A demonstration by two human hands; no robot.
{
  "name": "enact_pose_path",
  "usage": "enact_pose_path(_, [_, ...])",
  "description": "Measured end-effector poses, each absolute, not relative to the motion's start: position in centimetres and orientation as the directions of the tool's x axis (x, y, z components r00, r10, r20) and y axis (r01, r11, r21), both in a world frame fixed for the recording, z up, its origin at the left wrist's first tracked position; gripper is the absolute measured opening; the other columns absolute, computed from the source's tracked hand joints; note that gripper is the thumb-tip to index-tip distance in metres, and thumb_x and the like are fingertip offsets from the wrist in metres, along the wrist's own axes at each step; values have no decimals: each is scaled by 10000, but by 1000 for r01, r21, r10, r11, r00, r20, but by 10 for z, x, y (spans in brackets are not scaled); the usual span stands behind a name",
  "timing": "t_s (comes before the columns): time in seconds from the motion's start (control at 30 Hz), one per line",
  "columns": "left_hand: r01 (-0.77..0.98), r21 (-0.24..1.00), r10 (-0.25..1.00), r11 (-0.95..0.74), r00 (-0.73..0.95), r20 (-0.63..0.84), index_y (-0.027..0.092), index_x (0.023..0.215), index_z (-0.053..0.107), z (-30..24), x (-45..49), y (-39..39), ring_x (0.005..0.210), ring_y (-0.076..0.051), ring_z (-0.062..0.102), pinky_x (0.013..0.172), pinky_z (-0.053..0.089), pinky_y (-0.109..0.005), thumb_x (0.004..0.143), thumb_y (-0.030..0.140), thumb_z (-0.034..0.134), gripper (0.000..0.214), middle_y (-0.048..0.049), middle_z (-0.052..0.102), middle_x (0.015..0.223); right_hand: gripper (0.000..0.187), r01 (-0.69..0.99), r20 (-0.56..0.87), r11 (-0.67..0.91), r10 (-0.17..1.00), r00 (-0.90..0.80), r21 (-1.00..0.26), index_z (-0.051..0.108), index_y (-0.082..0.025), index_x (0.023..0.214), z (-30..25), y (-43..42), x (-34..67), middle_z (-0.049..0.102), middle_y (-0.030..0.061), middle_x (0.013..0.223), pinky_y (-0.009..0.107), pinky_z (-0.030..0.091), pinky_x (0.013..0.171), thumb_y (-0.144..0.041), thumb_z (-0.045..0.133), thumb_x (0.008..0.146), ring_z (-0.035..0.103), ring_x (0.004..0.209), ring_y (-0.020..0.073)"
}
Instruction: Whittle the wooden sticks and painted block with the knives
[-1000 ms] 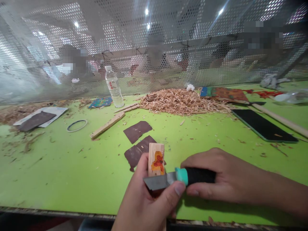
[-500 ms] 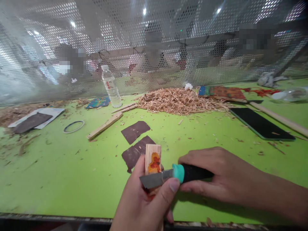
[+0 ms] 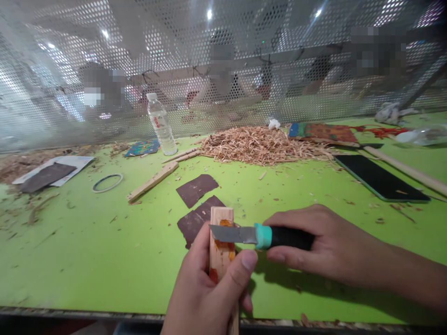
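My left hand (image 3: 213,284) is wrapped round a pale strip of wood (image 3: 219,260) with orange-brown painted patches, its far end pointing away from me. My right hand (image 3: 314,242) grips the black handle of a carving knife (image 3: 235,234) with a turquoise collar. The blade lies crosswise over the wood's upper face, covering part of the orange patch; whether its edge bites in cannot be made out. The left thumb is beside the wood, close below the knife's collar. Two pieces of brown sandpaper (image 3: 197,190) lie just beyond the wood, one partly hidden behind it.
Behind are a wood-shavings heap (image 3: 251,146), a water bottle (image 3: 161,125) and a perforated metal screen (image 3: 181,60), with people beyond. A black phone (image 3: 380,178) and a wooden rod (image 3: 408,170) lie right; a notched wood stick (image 3: 152,182) and a tape ring (image 3: 107,183) lie left.
The knife and my right hand have moved away from me along the wood, from below the orange patch onto it. The blade now lies flatter across, and more of the wood's near part shows.
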State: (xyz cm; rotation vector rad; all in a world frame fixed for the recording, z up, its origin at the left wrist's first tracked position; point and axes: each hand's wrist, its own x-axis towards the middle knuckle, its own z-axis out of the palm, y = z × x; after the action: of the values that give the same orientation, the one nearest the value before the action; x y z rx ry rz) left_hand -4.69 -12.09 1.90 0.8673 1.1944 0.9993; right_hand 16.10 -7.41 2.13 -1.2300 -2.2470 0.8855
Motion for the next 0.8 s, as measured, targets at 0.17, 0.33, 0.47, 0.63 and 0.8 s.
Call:
enact_pose_path(0.17, [-122,930,937,346,86,-338,189,1111,606,19,-49,-121,497,-58,533,478,423,-142,777,542,821,531,2,682,792,408,581,55,406,849,-526,-705,767,-197,929,21,-74,161,697,0,711,225,406,564,-594,674,903,590,603,136])
enact_pose_path(0.33, [-114,934,938,339,111,-327,201,1155,600,19,-50,-122,506,-67,518,485,400,-143,844,571,752,507,28,634,706,404,558,52,380,856,-514,-738,748,-195,902,24,-74,160,650,-20,658,219,384,552,-594,691,894,550,576,123])
enact_pose_path(0.47, [-149,913,919,379,178,-353,201,1206,594,15,-56,-123,523,-91,534,506,415,-158,840,606,744,567,36,605,625,454,476,26,312,856,-517,-822,717,-187,872,24,-76,162,606,-14,656,223,384,547,-635,657,904,533,593,130])
enact_pose_path(0.63, [-371,830,906,416,250,-342,185,1143,630,11,-65,-122,613,-97,614,603,499,-182,835,462,812,452,-17,683,789,690,148,-216,-158,748,-627,-976,715,-169,1011,25,-79,163,537,-9,624,237,366,463,-812,497,889,476,485,120])
enact_pose_path(0.8, [-453,803,919,388,253,-301,246,1357,516,9,-63,-118,652,-126,671,602,533,-211,838,340,832,615,-16,692,875,683,86,-230,-227,749,-621,-970,719,-156,1107,25,-77,162,516,-17,661,208,374,452,-776,505,916,458,474,85])
